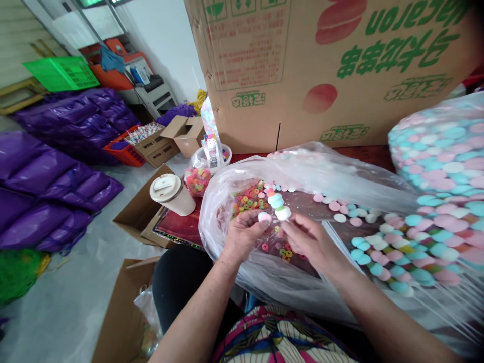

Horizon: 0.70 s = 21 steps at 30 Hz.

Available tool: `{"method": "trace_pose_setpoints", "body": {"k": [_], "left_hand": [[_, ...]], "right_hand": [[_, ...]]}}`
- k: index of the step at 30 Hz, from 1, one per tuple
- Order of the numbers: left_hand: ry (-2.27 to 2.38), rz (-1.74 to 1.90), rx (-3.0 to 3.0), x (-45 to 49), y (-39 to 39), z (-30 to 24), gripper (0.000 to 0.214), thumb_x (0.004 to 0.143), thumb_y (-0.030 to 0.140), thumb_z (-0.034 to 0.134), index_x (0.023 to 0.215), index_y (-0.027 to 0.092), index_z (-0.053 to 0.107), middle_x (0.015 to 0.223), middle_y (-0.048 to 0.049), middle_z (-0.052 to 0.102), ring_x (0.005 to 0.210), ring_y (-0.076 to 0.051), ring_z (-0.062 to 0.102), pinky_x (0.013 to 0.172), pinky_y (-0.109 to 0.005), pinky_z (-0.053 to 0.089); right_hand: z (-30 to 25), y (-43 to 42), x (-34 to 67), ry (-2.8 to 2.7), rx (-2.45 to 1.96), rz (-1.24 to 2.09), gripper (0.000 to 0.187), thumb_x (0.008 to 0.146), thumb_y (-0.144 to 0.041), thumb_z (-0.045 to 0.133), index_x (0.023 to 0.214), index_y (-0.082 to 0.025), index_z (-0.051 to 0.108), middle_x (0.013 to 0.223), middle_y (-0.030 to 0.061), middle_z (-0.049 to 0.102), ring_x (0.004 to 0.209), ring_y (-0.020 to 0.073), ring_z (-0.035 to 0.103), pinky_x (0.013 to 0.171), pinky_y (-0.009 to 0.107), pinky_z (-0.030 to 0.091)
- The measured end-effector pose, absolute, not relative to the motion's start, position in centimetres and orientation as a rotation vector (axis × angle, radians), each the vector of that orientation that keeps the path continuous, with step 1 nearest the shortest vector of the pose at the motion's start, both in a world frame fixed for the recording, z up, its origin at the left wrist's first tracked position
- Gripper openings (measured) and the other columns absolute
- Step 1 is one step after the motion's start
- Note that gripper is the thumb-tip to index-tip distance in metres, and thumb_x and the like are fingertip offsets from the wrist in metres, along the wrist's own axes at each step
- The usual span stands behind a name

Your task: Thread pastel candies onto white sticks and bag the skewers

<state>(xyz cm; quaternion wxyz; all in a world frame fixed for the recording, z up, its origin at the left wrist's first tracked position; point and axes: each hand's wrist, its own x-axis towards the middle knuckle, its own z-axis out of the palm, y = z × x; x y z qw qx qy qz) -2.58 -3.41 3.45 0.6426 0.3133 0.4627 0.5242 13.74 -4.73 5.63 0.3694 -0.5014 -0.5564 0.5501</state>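
Note:
My left hand (pixel 244 233) pinches a pink marshmallow piece (pixel 263 217) between thumb and fingers. My right hand (pixel 308 241) grips a stick threaded with white, blue and pink marshmallows (pixel 279 205), its tip pointing up and left. Both hands hover over a clear plastic bag (pixel 302 176) spread open on the table. Colourful candy rings (pixel 249 198) lie inside the bag just beyond my hands. Finished marshmallow skewers (pixel 401 252) lie in rows to the right.
A lidded paper cup (pixel 172 193) stands at the table's left edge. A small bag of candy rings (pixel 197 180) sits behind it. A big cardboard carton (pixel 325 70) blocks the back. A bagged heap of marshmallows (pixel 442 151) rises at right. Purple bags (pixel 56 166) cover the floor left.

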Motion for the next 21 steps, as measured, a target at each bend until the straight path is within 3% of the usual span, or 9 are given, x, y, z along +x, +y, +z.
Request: {"method": "trace_pose_setpoints", "body": {"k": [3, 7, 12, 21], "left_hand": [[1.147, 1.259, 0.668, -2.7, -3.0, 3.3, 0.037, 0.055, 0.031, 0.082, 0.084, 0.013, 0.067, 0.068, -0.0013, 0.068, 0.058, -0.012, 0.062, 0.058, -0.025, 0.051], [1.231, 1.282, 0.76, -2.3, -2.7, 3.3, 0.029, 0.057, 0.026, 0.077, 0.081, 0.014, 0.067, 0.064, 0.0011, 0.066, 0.051, -0.009, 0.057, 0.052, -0.022, 0.048], [1.343, 1.304, 0.932, -1.9, -3.0, 2.7, 0.02, 0.059, 0.02, 0.07, 0.079, 0.016, 0.068, 0.068, 0.0012, 0.068, 0.054, -0.008, 0.057, 0.054, -0.02, 0.046], [1.462, 1.267, 1.027, -1.9, -3.2, 2.0, 0.023, 0.064, 0.024, 0.068, 0.085, 0.016, 0.067, 0.068, 0.0001, 0.066, 0.055, -0.01, 0.056, 0.055, -0.021, 0.046]], "right_hand": [[5.9, -6.5, 15.9, -1.736, -1.459, 1.168, 0.031, 0.088, -0.042, 0.045, 0.071, -0.019, 0.056, 0.062, -0.0007, 0.057, 0.054, 0.0101, 0.048, 0.052, 0.022, 0.037], [5.1, -8.1, 16.5, -1.95, -1.541, 0.799, 0.032, 0.09, -0.037, 0.041, 0.068, -0.02, 0.056, 0.052, -0.0031, 0.05, 0.048, 0.01, 0.043, 0.05, 0.022, 0.033], [4.7, -7.8, 15.6, -2.117, -1.541, 0.465, 0.029, 0.089, -0.027, 0.039, 0.068, -0.019, 0.057, 0.052, -0.0017, 0.053, 0.044, 0.0098, 0.044, 0.048, 0.024, 0.029], [5.5, -8.4, 15.2, -2.289, -1.721, 0.286, 0.024, 0.088, -0.022, 0.044, 0.069, -0.019, 0.058, 0.055, -0.0003, 0.062, 0.046, 0.0118, 0.054, 0.05, 0.027, 0.023]]}}
